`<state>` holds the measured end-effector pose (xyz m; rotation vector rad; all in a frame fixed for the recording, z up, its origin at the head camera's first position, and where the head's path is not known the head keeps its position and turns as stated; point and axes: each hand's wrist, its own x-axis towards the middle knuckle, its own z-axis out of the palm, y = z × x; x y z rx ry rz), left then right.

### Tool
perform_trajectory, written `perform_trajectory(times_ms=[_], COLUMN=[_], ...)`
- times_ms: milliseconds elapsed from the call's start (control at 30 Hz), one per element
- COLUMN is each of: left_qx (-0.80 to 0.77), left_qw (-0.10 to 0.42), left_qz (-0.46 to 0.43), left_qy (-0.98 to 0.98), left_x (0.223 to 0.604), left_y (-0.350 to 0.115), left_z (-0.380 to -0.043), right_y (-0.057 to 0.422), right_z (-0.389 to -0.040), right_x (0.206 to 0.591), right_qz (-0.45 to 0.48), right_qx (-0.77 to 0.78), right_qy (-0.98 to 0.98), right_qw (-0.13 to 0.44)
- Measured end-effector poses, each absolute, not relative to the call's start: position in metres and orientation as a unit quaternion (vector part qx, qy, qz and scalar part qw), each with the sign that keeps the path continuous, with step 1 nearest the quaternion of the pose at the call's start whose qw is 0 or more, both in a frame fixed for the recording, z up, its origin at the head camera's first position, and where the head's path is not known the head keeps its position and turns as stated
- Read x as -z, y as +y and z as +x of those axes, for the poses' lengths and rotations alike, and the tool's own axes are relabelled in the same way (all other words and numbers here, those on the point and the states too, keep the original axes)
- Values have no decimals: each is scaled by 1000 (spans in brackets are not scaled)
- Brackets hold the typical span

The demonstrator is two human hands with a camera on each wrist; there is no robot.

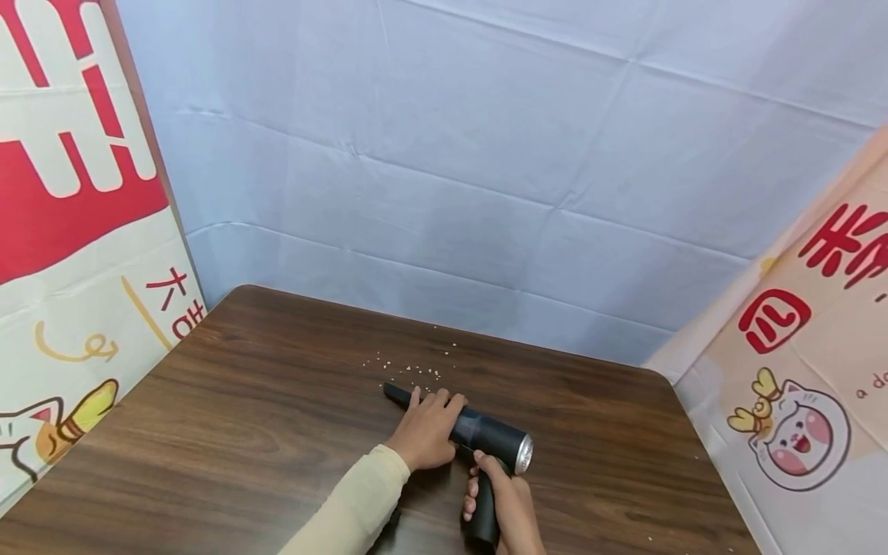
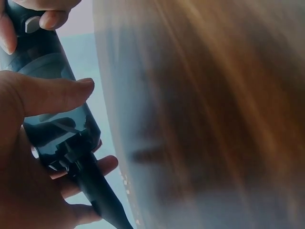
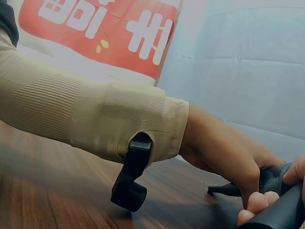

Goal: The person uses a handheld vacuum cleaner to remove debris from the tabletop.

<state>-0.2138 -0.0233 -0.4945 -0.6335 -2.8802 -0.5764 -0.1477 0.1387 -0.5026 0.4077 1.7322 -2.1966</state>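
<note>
A black handheld vacuum cleaner (image 1: 494, 435) with a silver end cap is held low over the wooden table, its narrow nozzle (image 1: 397, 394) pointing left and away. My left hand (image 1: 428, 433) grips its front body from above; in the left wrist view the thumb (image 2: 59, 95) lies across the dark see-through section and the fingers reach around behind the nozzle base. My right hand (image 1: 509, 493) wraps around the handle (image 1: 483, 518), with its thumb up near the body. Small pale crumbs (image 1: 409, 369) lie scattered just beyond the nozzle tip.
The brown wooden table (image 1: 264, 385) has rounded far corners. Behind it hangs a pale blue cloth (image 1: 444, 169), with printed cloths (image 1: 62, 231) at the left and right sides. A few more pale specks dot the table's near right part. A black wrist mount (image 3: 131, 176) sits on the left sleeve.
</note>
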Motion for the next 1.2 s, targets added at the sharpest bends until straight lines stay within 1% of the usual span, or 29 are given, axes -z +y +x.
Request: perform_trajectory(times_ms=[200, 400, 700, 967, 1067, 1200], left_qx=[192, 193, 184, 196, 207, 218], left_qw=[68, 62, 65, 41, 35, 35], left_qz=[-204, -206, -237, -270, -284, -301], left_qy=[-958, -957, -951, -942, -935, -928], left_x=[496, 494, 491, 489, 490, 490], left_y=[-31, -22, 1, 18, 21, 24], left_z=[-215, -212, -203, -201, -202, -204], right_y=[134, 143, 166, 180, 181, 179], right_z=[-152, -149, -133, -118, -112, -108], right_x=[506, 504, 501, 499, 498, 497], right_qz=[138, 140, 161, 184, 196, 210], right_qx=[770, 768, 738, 743, 745, 740], right_qy=[600, 602, 634, 624, 619, 627], right_qw=[165, 168, 164, 160, 153, 127])
